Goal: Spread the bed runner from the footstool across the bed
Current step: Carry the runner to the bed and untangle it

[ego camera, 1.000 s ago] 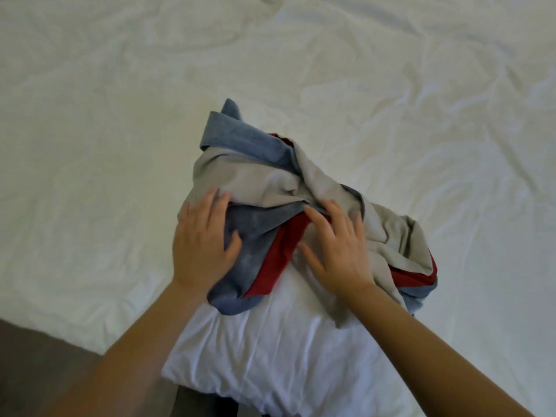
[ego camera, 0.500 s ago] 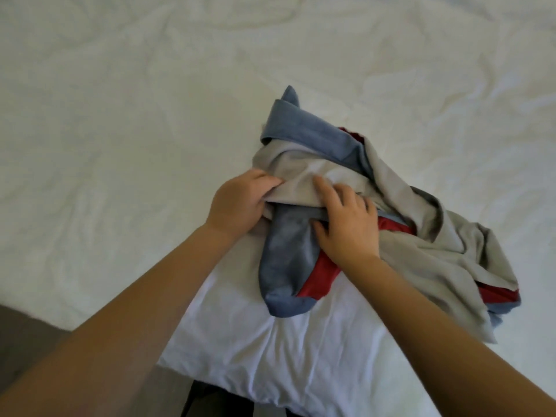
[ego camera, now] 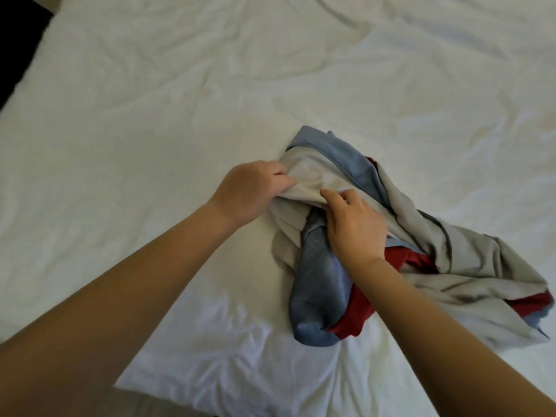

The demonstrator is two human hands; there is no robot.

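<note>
Runner (ego camera: pixel 469 260) lay bunched on the bed (ego camera: pixel 135 115), unspread, while left hand (ego camera: pixel 251 192) and right hand (ego camera: pixel 356 228) pinched its grey fold.

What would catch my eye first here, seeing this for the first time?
The runner, a crumpled heap of grey, blue and red, stands out against the wrinkled white bed, lying near its closest corner. Both hands are on it: the left hand grips a grey fold at the heap's left edge, and the right hand holds the same fold just beside it.
</note>
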